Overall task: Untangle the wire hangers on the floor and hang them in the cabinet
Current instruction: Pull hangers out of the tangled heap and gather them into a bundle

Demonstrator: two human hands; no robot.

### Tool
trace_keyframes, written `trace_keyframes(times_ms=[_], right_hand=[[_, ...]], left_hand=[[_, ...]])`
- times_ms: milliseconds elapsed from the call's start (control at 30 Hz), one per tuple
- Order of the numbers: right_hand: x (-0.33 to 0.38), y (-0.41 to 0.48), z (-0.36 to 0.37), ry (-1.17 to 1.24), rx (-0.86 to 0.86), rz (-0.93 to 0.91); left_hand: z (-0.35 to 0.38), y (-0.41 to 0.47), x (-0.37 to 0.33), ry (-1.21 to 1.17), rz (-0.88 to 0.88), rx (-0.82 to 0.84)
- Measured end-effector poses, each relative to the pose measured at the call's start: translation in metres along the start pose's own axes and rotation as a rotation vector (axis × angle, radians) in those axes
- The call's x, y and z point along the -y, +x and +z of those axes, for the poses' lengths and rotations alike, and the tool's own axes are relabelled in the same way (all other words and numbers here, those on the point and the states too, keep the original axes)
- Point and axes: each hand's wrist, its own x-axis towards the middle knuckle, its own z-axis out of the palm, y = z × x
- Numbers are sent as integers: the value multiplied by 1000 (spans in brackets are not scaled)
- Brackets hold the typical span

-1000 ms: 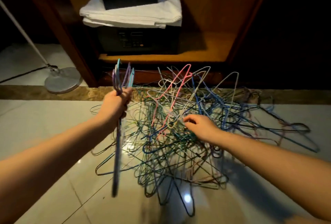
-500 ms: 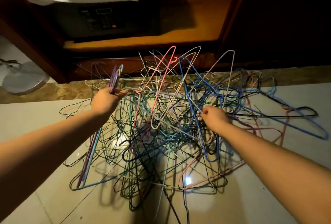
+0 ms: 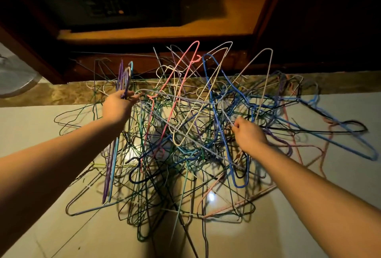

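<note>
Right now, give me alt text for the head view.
A tangled heap of coloured wire hangers lies on a pale floor before a wooden cabinet. The left hand grips a small bundle of hangers; the right hand pinches one grey wire in the heap.

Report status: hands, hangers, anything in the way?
Left hand grips purple-blue hanger bundle. Right hand pinches grey hanger in pile. Pile tangled; other wires cross it.
</note>
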Motion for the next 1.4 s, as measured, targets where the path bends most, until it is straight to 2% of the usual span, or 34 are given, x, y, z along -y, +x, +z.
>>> trace_keyframes(times_ms=[267,333,433,500,600,700,833,1000,1167,1233,1300,1400], right_hand=[[-4,1,-6,1,57,-6],[2,3,-9,29,-20,-9],[32,10,-18,217,-151,-69],[61,18,-22,310,-59,-93],[95,27,-19,423,125,19],[112,27,-10,617,149,10],[122,28,-10,648,172,-10],[78,15,-12,615,-90,42],[-4,-6,-8,257,-141,110],[-31,-18,-6,205,-200,154],[-52,-27,-2,340,-213,253],[-64,-38,7,781,-58,324]], left_hand=[[3,-3,-4,-10,12,11],[4,-1,-3,-6,23,-2],[2,-2,-2,-7,22,-1],[2,-4,-3,-16,16,1],[0,-6,-5,-18,9,8],[-3,-9,-7,-34,25,41],[0,-13,-7,-35,36,120],[-4,-10,-8,-71,-6,140],[-14,-8,-1,-41,-7,180],[-14,-8,0,-48,-15,160],[-14,-9,-2,-73,-29,141],[-17,-9,-7,-116,-55,163]])
